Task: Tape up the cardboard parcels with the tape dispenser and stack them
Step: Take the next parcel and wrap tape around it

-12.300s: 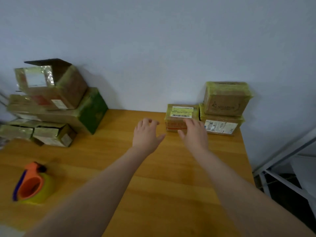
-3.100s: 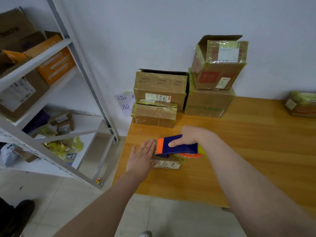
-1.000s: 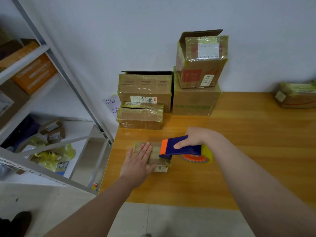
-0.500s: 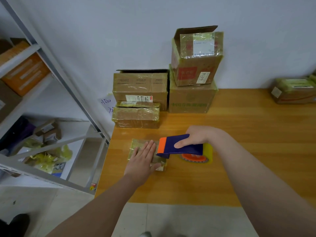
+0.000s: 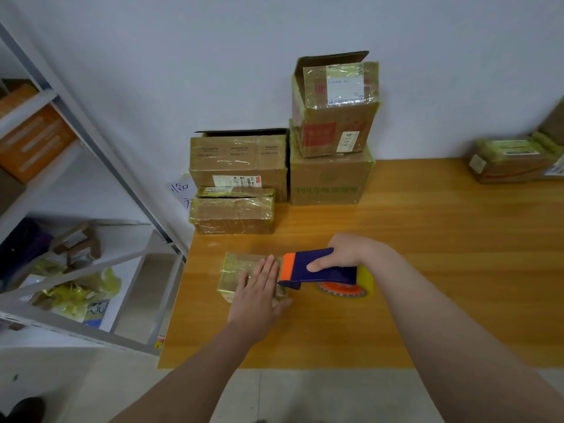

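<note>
A small tape-wrapped parcel (image 5: 238,268) is seen left of centre, close to the left edge of a wooden table (image 5: 442,270). It is pressed down by the left hand (image 5: 256,297), fingers (image 5: 266,273) straight. A blue and orange tape dispenser (image 5: 317,267) is gripped by the right hand (image 5: 351,251), its nose touching the parcel. Bare tabletop lies open at right. At upper centre, larger parcels (image 5: 329,175) are stacked against a white wall (image 5: 213,56); a metal shelf rack (image 5: 91,141) fills the left.

Soft, even indoor light, somewhat dim, gives the wall (image 5: 213,71) a bluish-grey cast. Shadows are faint and soft-edged. The shiny tape on the boxes (image 5: 238,160) and the varnished table (image 5: 442,239) show mild glare. Wide-angle distortion slants the shelf (image 5: 100,149); the corners look darker and softer.
</note>
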